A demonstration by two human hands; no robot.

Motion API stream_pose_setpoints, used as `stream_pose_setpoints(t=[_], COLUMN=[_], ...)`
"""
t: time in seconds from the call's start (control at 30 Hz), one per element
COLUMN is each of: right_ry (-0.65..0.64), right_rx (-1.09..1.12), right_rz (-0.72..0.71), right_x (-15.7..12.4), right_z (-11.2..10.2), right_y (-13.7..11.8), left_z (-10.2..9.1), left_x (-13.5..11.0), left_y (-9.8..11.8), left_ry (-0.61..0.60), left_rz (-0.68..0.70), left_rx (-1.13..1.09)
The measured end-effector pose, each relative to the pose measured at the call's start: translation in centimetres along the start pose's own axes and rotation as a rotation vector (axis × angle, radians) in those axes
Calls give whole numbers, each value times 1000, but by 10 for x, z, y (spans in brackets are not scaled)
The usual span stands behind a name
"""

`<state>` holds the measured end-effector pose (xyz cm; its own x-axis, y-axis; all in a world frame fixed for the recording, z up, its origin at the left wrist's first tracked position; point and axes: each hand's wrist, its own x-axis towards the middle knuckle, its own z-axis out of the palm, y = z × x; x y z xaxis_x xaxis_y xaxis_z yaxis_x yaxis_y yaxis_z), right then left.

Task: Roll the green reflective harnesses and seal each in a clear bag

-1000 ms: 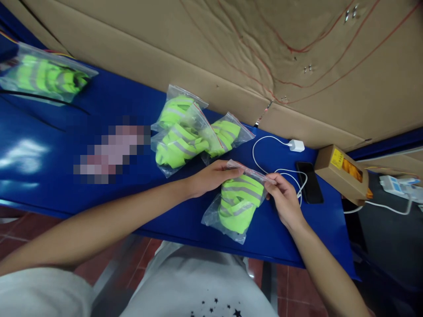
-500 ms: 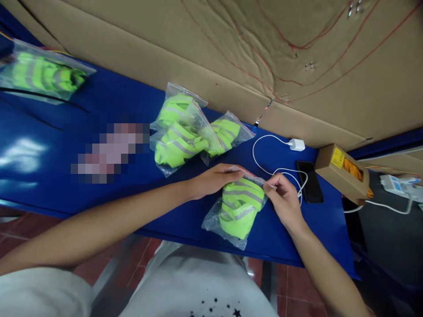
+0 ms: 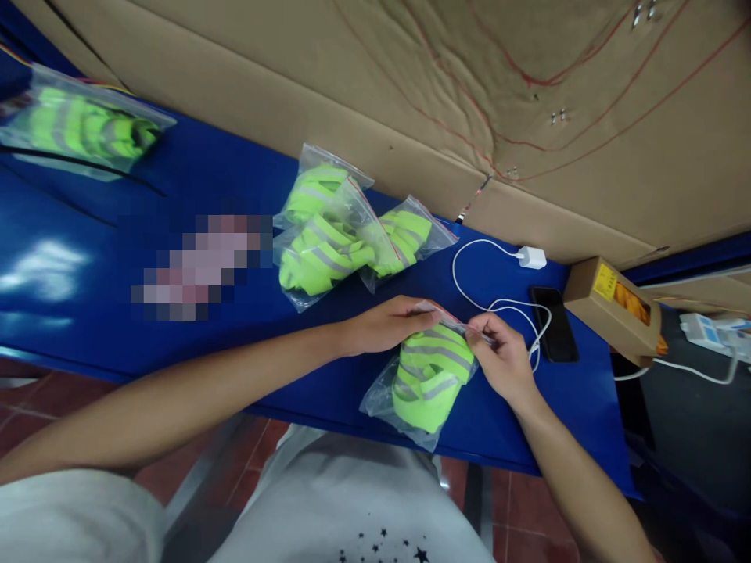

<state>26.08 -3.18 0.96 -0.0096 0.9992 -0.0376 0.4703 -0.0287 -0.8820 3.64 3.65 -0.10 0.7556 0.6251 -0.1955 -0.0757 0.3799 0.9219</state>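
A clear zip bag stuffed with folded neon-green reflective straps lies on the blue table near its front edge. My left hand pinches the left end of the bag's red-striped top seal. My right hand pinches the right end of the same seal, fingers pressed together. Both hands are closed on the bag.
Three more filled bags are piled behind my hands, another bag lies far left. A white charger with its cable, a black phone and a small cardboard box sit to the right. A cardboard wall backs the table.
My hands have drawn closer together along the bag's top seal, and the bag has bunched up slightly beneath them.
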Motion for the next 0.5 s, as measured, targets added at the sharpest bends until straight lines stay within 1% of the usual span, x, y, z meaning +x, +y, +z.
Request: stream_pose_setpoints(t=[0.23, 0.4, 0.5], right_ry=[-31, -20, -10], right_rx=[-29, -36, -62], right_rz=[-32, -73, -92], right_x=[4, 4, 3], right_z=[-5, -6, -6], right_y=[4, 3, 2], left_z=[0, 0, 0], left_x=[2, 1, 1], left_y=[-3, -1, 0], left_ry=[31, 45, 33], left_rz=[41, 57, 51], left_rx=[-6, -10, -19])
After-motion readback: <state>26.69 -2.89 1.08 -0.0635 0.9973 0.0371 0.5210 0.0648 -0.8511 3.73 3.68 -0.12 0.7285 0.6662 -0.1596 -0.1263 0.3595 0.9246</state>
